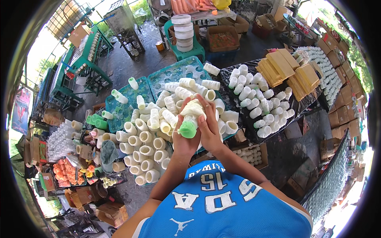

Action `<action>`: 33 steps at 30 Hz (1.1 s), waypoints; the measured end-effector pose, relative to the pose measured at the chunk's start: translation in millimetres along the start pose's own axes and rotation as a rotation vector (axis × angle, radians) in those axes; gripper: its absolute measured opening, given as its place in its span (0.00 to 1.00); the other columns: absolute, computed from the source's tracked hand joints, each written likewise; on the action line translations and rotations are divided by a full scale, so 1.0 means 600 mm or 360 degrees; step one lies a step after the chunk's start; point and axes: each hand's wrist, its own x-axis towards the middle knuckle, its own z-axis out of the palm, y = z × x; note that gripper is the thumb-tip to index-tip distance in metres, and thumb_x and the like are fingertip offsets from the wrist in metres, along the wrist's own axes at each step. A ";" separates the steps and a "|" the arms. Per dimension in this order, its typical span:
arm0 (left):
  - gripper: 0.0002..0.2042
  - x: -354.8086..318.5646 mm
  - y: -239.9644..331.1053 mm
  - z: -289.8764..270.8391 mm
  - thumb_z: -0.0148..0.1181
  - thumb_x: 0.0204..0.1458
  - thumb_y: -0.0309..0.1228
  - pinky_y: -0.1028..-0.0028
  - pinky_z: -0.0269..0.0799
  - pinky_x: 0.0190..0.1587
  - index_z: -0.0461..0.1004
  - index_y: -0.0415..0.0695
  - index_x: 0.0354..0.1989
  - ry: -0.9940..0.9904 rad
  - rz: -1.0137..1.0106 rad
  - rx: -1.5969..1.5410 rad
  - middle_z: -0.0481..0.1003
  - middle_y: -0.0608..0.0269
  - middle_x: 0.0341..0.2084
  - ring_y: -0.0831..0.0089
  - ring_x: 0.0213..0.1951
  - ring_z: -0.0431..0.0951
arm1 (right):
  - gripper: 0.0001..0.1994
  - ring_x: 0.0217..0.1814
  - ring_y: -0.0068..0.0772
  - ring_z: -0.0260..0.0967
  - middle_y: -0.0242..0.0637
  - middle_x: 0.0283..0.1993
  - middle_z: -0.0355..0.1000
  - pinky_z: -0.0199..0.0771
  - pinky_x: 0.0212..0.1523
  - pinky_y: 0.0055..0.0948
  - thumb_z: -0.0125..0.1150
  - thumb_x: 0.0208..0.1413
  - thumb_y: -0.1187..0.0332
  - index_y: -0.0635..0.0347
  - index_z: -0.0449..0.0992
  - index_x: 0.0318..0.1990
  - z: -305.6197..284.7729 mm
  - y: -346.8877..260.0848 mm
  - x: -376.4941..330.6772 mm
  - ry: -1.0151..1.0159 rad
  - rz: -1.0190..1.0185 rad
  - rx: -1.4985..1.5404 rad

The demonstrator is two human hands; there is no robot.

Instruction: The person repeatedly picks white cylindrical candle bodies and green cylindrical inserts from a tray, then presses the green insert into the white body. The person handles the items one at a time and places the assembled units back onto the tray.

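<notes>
Between both hands, above the pile, is a white candle with a bright green end (188,128), the green end toward me. A crumpled cream rubber mould (193,108) is bunched around its far part. My left hand (183,143) closes along its left side, and my right hand (211,129) wraps the right side with the thumb on the mould. Under and around my hands lie many cream tube-shaped moulds (147,150), several standing with open round ends up. A teal tray table (152,81) bears the pile. Some white-and-green candles (133,83) lie at its left.
To the right, a black-covered table (278,127) holds rows of white candles (254,95) and stacked tan slabs (278,65). A green stool (200,50) with stacked white rings stands beyond the trays. An open box (260,152) sits near my right elbow. Cardboard boxes (345,107) line the far right.
</notes>
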 end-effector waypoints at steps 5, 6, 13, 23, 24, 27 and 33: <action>0.28 -0.003 -0.010 -0.014 0.45 0.76 0.49 0.59 0.67 0.73 0.62 0.43 0.76 0.0075 0.0056 0.0326 0.69 0.54 0.70 0.60 0.70 0.71 | 0.22 0.64 0.50 0.73 0.56 0.63 0.73 0.70 0.67 0.41 0.44 0.77 0.63 0.70 0.74 0.67 0.004 -0.001 -0.007 0.0332 -0.0232 -0.0240; 0.27 -0.004 -0.012 -0.015 0.46 0.76 0.48 0.60 0.69 0.72 0.65 0.43 0.74 0.0099 0.0074 0.0334 0.70 0.54 0.69 0.60 0.69 0.73 | 0.21 0.62 0.50 0.75 0.56 0.61 0.75 0.72 0.65 0.41 0.45 0.77 0.64 0.70 0.75 0.65 0.005 0.000 -0.008 0.0386 -0.0257 -0.0253; 0.23 0.010 -0.032 -0.084 0.44 0.77 0.48 0.65 0.77 0.63 0.74 0.41 0.61 0.0205 -0.0114 -0.0212 0.79 0.59 0.55 0.68 0.55 0.81 | 0.17 0.57 0.45 0.81 0.53 0.54 0.81 0.76 0.62 0.37 0.47 0.78 0.67 0.71 0.81 0.54 -0.001 0.021 -0.014 0.0329 -0.0157 0.0069; 0.19 0.016 -0.034 -0.086 0.49 0.76 0.46 0.71 0.79 0.45 0.76 0.46 0.39 0.0077 -0.0386 -0.0551 0.79 0.63 0.34 0.72 0.39 0.81 | 0.17 0.42 0.33 0.76 0.43 0.39 0.81 0.75 0.47 0.31 0.52 0.77 0.70 0.68 0.79 0.33 -0.010 0.019 -0.016 0.0139 -0.0041 0.0135; 0.20 0.022 -0.036 -0.097 0.48 0.76 0.47 0.71 0.79 0.43 0.75 0.47 0.35 0.0002 -0.0398 -0.0620 0.78 0.64 0.31 0.72 0.37 0.80 | 0.18 0.40 0.32 0.75 0.42 0.37 0.81 0.74 0.44 0.31 0.53 0.76 0.69 0.68 0.79 0.31 -0.014 0.022 -0.017 0.0130 -0.0017 0.0068; 0.25 0.023 -0.035 -0.124 0.47 0.76 0.50 0.71 0.76 0.38 0.70 0.50 0.25 0.0092 -0.0511 -0.0515 0.75 0.65 0.24 0.74 0.32 0.77 | 0.22 0.31 0.27 0.71 0.37 0.27 0.78 0.70 0.35 0.29 0.54 0.77 0.67 0.67 0.77 0.26 -0.025 0.019 -0.013 0.0127 0.0029 -0.0064; 0.29 0.023 -0.042 -0.111 0.46 0.76 0.52 0.69 0.75 0.38 0.65 0.50 0.20 0.0008 -0.0594 -0.0612 0.73 0.64 0.23 0.69 0.30 0.75 | 0.28 0.22 0.12 0.62 0.25 0.18 0.69 0.60 0.24 0.23 0.56 0.77 0.59 0.65 0.74 0.21 -0.040 0.052 -0.009 0.0234 0.0412 0.0200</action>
